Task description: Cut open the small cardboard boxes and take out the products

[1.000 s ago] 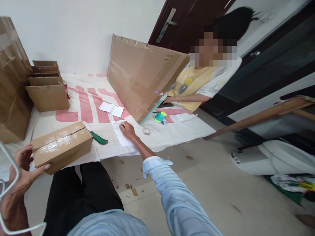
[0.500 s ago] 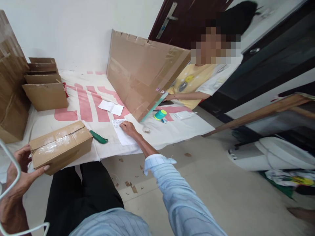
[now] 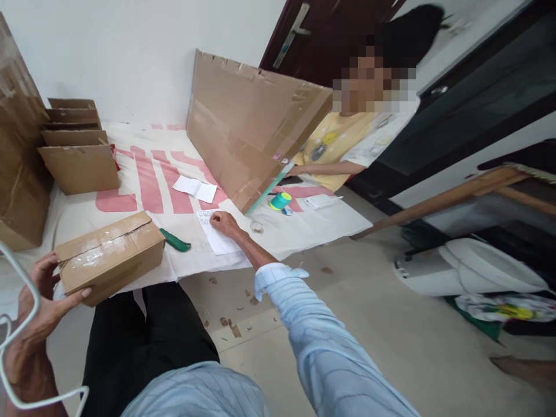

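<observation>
A taped cardboard box (image 3: 113,255) lies at the table's front edge, its left end gripped by my left hand (image 3: 50,295), thumb on the near side and fingers behind. My right hand (image 3: 225,225) rests with curled fingers on a white sheet (image 3: 212,231) that carries rows of small printed shapes. Whether those fingers pinch something small is hidden. Between the box and the sheet lies a dark green object (image 3: 176,240). A folded white paper (image 3: 195,188) sits just beyond the sheet.
A large cardboard panel (image 3: 252,127) stands on the cloth-covered table (image 3: 304,237). Behind it is a person (image 3: 343,145). Near them are a teal spool (image 3: 280,201) and a white power strip (image 3: 321,201). Open cartons (image 3: 82,168) stand at the left; a white cable (image 3: 30,289) hangs nearby.
The box and my left hand have shifted slightly right. My right hand stays on the sheet almost unmoved. The view has turned a little.
</observation>
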A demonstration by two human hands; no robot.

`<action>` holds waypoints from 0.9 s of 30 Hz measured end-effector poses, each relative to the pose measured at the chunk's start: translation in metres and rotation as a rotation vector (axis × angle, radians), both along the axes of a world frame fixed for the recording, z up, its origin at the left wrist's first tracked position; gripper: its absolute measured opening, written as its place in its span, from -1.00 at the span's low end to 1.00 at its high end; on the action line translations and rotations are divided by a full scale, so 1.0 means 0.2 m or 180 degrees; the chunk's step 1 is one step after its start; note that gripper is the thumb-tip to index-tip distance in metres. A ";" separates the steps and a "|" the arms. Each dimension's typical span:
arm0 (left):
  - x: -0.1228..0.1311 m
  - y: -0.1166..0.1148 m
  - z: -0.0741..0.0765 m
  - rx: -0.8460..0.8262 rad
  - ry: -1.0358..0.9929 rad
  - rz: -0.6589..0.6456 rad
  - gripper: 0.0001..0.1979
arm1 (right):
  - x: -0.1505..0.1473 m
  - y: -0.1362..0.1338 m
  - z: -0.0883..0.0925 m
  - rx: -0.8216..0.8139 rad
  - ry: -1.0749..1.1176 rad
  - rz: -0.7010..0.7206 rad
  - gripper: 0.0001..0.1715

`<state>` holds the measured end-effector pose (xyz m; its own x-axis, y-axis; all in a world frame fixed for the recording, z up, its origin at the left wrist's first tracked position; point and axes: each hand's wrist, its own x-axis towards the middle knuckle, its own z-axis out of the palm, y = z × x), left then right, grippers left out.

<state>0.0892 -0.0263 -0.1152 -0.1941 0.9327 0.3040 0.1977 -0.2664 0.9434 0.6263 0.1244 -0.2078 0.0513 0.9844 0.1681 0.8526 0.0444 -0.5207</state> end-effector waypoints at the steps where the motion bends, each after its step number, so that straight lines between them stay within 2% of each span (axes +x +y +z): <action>1: -0.01 0.00 0.00 0.0012 -0.0004 -0.0019 -0.15 | -0.02 -0.02 0.01 0.0035 -0.0087 -0.0013 -0.90; 6: -0.04 -0.02 0.04 -0.0132 -0.0112 -0.0423 -0.16 | -0.08 -0.09 0.01 0.0168 -0.0430 -0.0072 -0.83; 11: -0.10 -0.02 0.07 -0.0185 -0.0406 -0.0513 -0.15 | -0.09 -0.13 0.00 0.0199 -0.0545 -0.0089 -0.77; 16: -0.22 -0.01 0.02 -0.0141 -0.0744 -0.0277 -0.14 | -0.10 -0.14 -0.03 0.0233 -0.0418 -0.0178 -0.72; 19: -0.27 -0.01 0.02 -0.0174 -0.0637 -0.0093 -0.16 | -0.09 -0.13 -0.06 0.0285 -0.0335 -0.0200 -0.68; 24: -0.27 -0.02 0.05 -0.0180 -0.0212 -0.0114 -0.11 | -0.07 -0.12 -0.09 0.0390 -0.0300 -0.0189 -0.67; 27: -0.26 -0.02 0.05 -0.0135 -0.0165 -0.0118 -0.10 | -0.08 -0.14 -0.06 0.0442 -0.0248 -0.0252 -0.67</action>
